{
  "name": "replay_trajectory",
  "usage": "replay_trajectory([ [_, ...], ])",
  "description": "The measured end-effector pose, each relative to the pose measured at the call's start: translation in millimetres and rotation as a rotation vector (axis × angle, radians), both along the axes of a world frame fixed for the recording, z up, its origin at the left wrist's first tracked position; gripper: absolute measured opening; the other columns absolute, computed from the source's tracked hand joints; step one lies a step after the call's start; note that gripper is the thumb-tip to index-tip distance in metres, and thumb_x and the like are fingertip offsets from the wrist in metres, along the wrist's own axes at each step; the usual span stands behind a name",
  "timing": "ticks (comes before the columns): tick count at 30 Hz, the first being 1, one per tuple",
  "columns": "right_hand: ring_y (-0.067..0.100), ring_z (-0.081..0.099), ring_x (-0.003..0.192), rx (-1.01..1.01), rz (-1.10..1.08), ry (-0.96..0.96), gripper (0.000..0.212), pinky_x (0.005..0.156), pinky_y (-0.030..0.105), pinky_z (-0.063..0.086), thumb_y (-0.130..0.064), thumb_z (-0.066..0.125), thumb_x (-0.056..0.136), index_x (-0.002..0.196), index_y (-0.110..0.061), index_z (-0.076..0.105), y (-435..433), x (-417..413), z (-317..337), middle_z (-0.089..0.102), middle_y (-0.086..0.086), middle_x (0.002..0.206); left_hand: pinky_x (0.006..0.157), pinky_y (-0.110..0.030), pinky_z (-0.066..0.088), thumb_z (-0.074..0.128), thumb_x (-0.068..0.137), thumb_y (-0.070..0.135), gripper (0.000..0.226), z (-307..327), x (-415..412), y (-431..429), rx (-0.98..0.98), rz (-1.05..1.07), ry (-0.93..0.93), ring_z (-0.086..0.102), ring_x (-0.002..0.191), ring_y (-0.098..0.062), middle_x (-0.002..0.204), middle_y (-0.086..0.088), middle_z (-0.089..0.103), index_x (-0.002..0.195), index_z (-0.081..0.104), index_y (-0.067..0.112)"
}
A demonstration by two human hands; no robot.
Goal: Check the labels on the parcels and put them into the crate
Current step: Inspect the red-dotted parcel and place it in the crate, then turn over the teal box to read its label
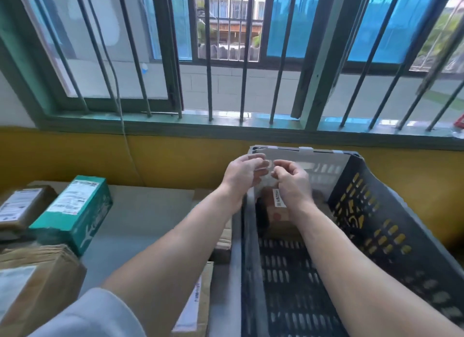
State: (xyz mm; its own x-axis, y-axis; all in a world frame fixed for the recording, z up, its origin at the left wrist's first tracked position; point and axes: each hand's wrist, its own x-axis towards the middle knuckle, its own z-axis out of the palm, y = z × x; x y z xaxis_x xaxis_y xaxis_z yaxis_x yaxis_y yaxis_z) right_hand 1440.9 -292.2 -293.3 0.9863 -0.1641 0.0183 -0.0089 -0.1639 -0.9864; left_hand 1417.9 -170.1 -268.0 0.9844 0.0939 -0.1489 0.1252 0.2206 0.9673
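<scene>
Left hand (242,173) and right hand (292,179) are hovering over the far end of the crate (391,211), fingers curling in and pinching what looks like a clear bag (264,171); blur is hiding its edges. Probably lifting it so the white label (279,198) is facing the eyes. Brown parcel (278,215) is showing just below the right hand; hanging in the bag or lying in the crate, cannot tell. Green box (72,211) and cartons (37,286) are waiting on the bench (140,206), left of the crate.
</scene>
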Motion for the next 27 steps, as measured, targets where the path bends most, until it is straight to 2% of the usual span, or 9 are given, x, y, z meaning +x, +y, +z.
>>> replay_trajectory([
  [2,0.022,0.067,0.104,0.003,0.003,-0.007,0.019,0.093,0.042,0.057,-0.020,0.056,0.098,0.111,-0.020,0.070,17.2,-5.2,3.0,0.072,0.003,0.107,0.081,-0.026,0.055,0.052,0.106,0.017,0.019,4.4,-8.6,18.0,0.048,0.000,-0.010,0.070,0.101,-0.017,0.109,-0.004,0.075,0.116,0.067,0.013],
  [4,0.023,0.068,0.105,0.017,0.010,-0.012,0.019,0.095,0.044,0.057,-0.019,0.057,0.096,0.111,-0.019,0.070,41.9,-9.3,4.7,0.072,0.003,0.106,0.076,-0.022,0.054,0.051,0.106,0.017,0.020,6.8,-18.8,44.5,0.066,0.009,-0.009,0.070,0.099,-0.015,0.108,-0.002,0.075,0.118,0.067,0.013],
  [6,0.022,0.066,0.108,0.016,0.023,-0.018,0.019,0.098,0.044,0.055,-0.020,0.056,0.097,0.111,-0.021,0.069,67.8,-14.6,5.9,0.071,0.002,0.110,0.080,-0.023,0.052,0.051,0.106,0.017,0.023,5.6,-26.2,71.8,0.074,0.024,-0.002,0.069,0.101,-0.015,0.111,-0.001,0.075,0.121,0.067,0.013],
  [13,0.020,0.066,0.108,0.019,0.045,0.016,0.016,0.097,0.042,0.055,-0.019,0.057,0.097,0.105,-0.026,0.068,137.3,-35.6,-7.5,0.071,0.000,0.109,0.082,-0.024,0.049,0.050,0.105,0.014,0.026,-3.8,-42.1,144.5,0.103,0.062,0.036,0.067,0.094,-0.015,0.109,-0.003,0.073,0.124,0.067,0.009],
  [20,0.019,0.066,0.106,-0.025,0.110,0.100,0.015,0.098,0.041,0.054,-0.019,0.058,0.094,0.099,-0.029,0.069,176.3,-43.2,-23.8,0.071,-0.003,0.105,0.070,-0.020,0.045,0.051,0.104,0.010,0.025,-19.3,-51.4,189.7,0.157,0.119,0.092,0.064,0.086,-0.014,0.109,-0.007,0.071,0.124,0.066,0.006],
  [24,0.017,0.063,0.099,-0.007,0.172,0.141,0.017,0.092,0.038,0.053,-0.019,0.058,0.094,0.103,-0.025,0.070,190.3,-41.7,-31.7,0.070,-0.003,0.103,0.068,-0.021,0.043,0.051,0.104,0.011,0.021,-26.9,-57.5,201.7,0.175,0.151,0.140,0.063,0.081,-0.010,0.104,-0.003,0.071,0.119,0.066,0.011],
  [27,0.014,0.061,0.091,0.002,0.232,0.165,0.016,0.082,0.032,0.052,-0.018,0.057,0.094,0.103,-0.025,0.069,203.9,-40.3,-39.0,0.070,-0.004,0.101,0.072,-0.022,0.044,0.050,0.105,0.012,0.022,-31.0,-63.2,211.5,0.187,0.193,0.167,0.062,0.082,-0.009,0.099,0.000,0.071,0.121,0.065,0.011],
])
